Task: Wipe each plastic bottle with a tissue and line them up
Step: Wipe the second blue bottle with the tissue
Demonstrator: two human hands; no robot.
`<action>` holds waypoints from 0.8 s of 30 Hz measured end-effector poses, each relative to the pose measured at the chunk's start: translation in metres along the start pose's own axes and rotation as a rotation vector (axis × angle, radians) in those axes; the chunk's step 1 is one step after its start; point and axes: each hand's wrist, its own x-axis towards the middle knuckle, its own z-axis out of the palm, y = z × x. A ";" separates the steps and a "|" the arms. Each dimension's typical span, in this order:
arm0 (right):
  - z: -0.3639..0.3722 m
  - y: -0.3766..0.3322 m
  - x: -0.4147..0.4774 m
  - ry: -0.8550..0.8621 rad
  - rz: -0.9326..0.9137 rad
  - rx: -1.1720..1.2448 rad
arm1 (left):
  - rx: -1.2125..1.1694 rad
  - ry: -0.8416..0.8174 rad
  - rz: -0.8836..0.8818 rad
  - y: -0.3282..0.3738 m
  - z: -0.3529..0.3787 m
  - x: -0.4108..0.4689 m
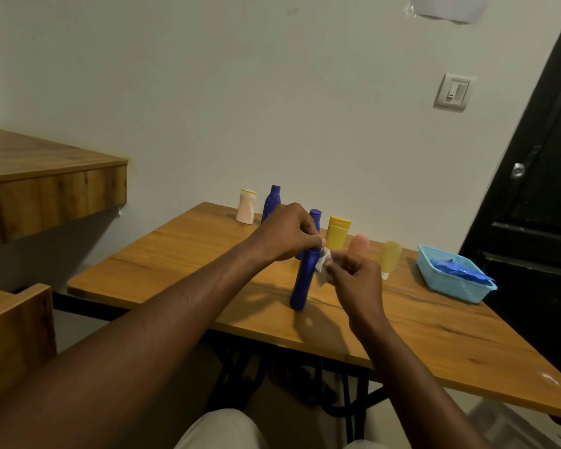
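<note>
Pale wall backs a wooden tabletop, and along its far edge I read a row already forming: a cream bottle, a dotted blue bottle, a yellow tube, a pink tube and a pale yellow tube, all upright and near one another. I take these as the line-up, kept back so the front stays free for working.

Nearer me stands the tall blue bottle, base on the wood and leaning slightly right. My left hand has its grip curled round the upper part, which I judge steadies it against the rubbing. A blue top shows just above those knuckles; I cannot tell whether it belongs to this bottle or to one behind.

My right hand pinches a crumpled white tissue in a narrow grip, touching the bottle's side just under the left hand. Wiping looks under way near the shoulder, with the lower body to follow.

To the right a light blue basket holds blue packets, well apart from the work.
</note>
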 end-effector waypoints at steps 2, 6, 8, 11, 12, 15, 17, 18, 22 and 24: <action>0.005 -0.007 0.007 0.014 -0.026 0.007 | 0.010 -0.004 0.000 0.001 0.000 -0.001; 0.013 -0.001 0.009 -0.055 0.015 0.003 | 0.016 0.003 -0.002 0.000 0.001 0.000; 0.015 0.012 0.005 -0.154 0.086 -0.028 | 0.005 0.012 0.000 -0.001 0.001 0.000; 0.014 0.033 -0.003 -0.277 0.201 -0.129 | -0.016 0.010 0.001 -0.002 0.001 -0.001; 0.012 0.037 -0.004 -0.294 0.215 -0.139 | -0.019 0.011 0.000 -0.003 0.002 -0.001; 0.005 0.039 -0.002 -0.307 0.250 -0.139 | -0.023 0.022 0.008 -0.003 0.003 -0.001; -0.001 0.033 -0.001 -0.298 0.266 -0.113 | -0.025 0.026 0.015 -0.003 0.003 0.000; -0.003 0.031 0.000 -0.268 0.248 -0.076 | -0.026 0.026 0.016 -0.003 0.003 0.000; -0.004 0.013 0.009 -0.055 0.132 0.077 | -0.015 0.024 0.016 -0.004 0.002 0.000; 0.000 0.003 0.015 -0.027 0.089 0.102 | -0.005 0.018 0.014 -0.004 0.003 0.000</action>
